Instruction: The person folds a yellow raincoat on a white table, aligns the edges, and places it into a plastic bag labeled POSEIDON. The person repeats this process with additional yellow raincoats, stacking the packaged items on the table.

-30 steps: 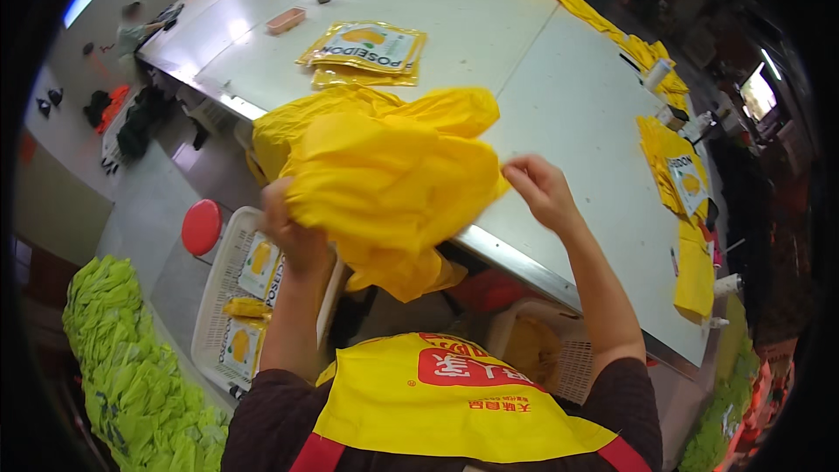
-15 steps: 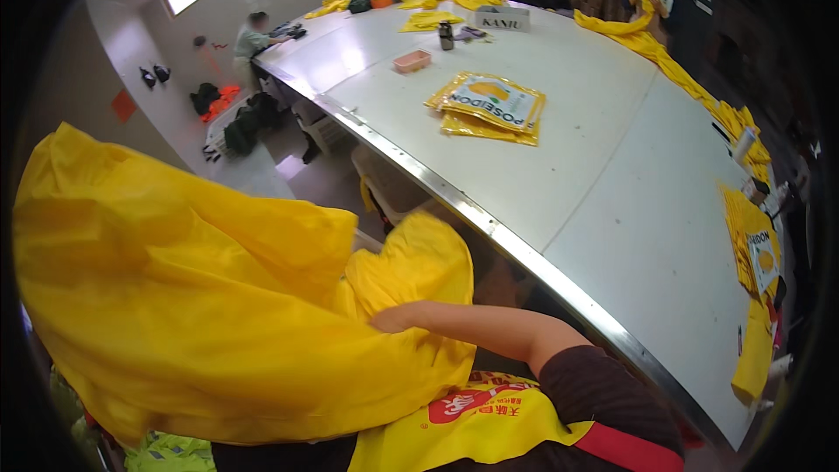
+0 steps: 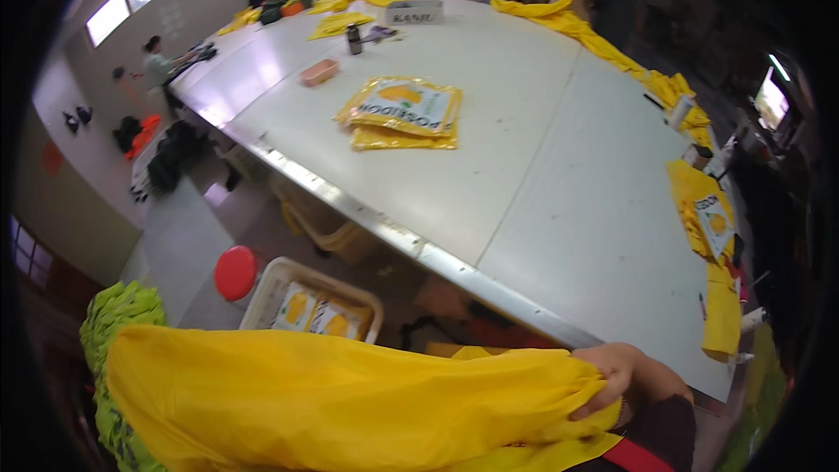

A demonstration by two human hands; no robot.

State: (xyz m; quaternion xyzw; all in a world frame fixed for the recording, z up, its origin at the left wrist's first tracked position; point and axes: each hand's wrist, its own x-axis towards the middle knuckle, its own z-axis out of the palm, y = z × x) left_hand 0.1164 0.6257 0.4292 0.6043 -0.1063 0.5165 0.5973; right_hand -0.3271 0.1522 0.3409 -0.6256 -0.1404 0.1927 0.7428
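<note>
A large sheet of yellow cloth, looking like a garment or rainwear (image 3: 332,385), stretches across the lower part of the view. At its right end my right hand (image 3: 607,376) grips a bunched fold, fingers closed round it close to my body. My left hand does not show; the cloth covers the area at the left where its far end rises. On the white table ahead lie a few flat yellow packages (image 3: 406,112) in clear plastic, apart from my hands.
Beside the metal-edged table (image 3: 524,210) stand a white basket (image 3: 376,301) with packages and a red round stool (image 3: 236,273). Green cloth (image 3: 122,332) is heaped at left. A pink tray (image 3: 320,72) and dark bottle (image 3: 353,39) stand on the table. Several people work around the far end.
My right hand has moved right, drawing the yellow cloth along. The cloth has dropped lower, uncovering the basket, stool and green heap. The view has swung to the right.
</note>
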